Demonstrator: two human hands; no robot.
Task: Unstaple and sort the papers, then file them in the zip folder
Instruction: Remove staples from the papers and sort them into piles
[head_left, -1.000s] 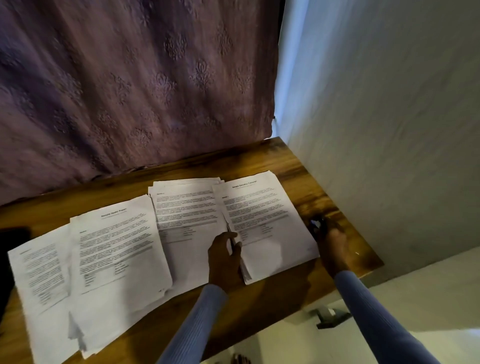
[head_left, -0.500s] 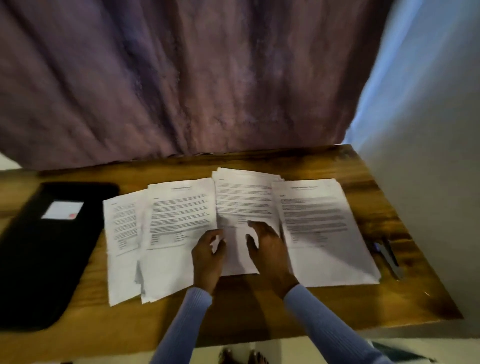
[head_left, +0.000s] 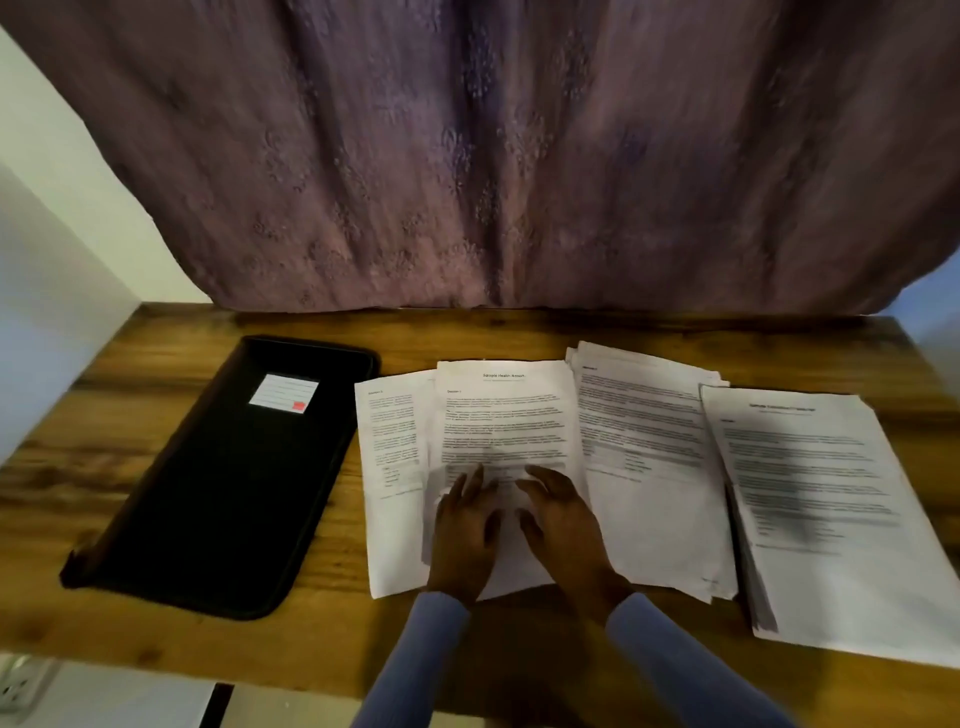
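Observation:
Several piles of printed white papers lie side by side on the wooden desk (head_left: 156, 639). My left hand (head_left: 465, 525) and my right hand (head_left: 563, 519) both rest flat, fingers spread, on the lower half of the second pile (head_left: 506, 415). Left of it a single sheet (head_left: 392, 467) pokes out from under. To the right lie a third pile (head_left: 649, 457) and a thick fourth pile (head_left: 826, 509). The black zip folder (head_left: 223, 478), with a white label, lies flat and closed on the desk's left side.
A purple embroidered curtain (head_left: 493, 156) hangs along the back edge of the desk. White walls stand at the left (head_left: 47, 322) and far right. A power socket (head_left: 15, 686) shows below the desk's front left edge.
The view has swung left, bringing the zip folder fully into sight. My right hand left the dark tool at the desk's right end. Both hands moved left onto the second pile.

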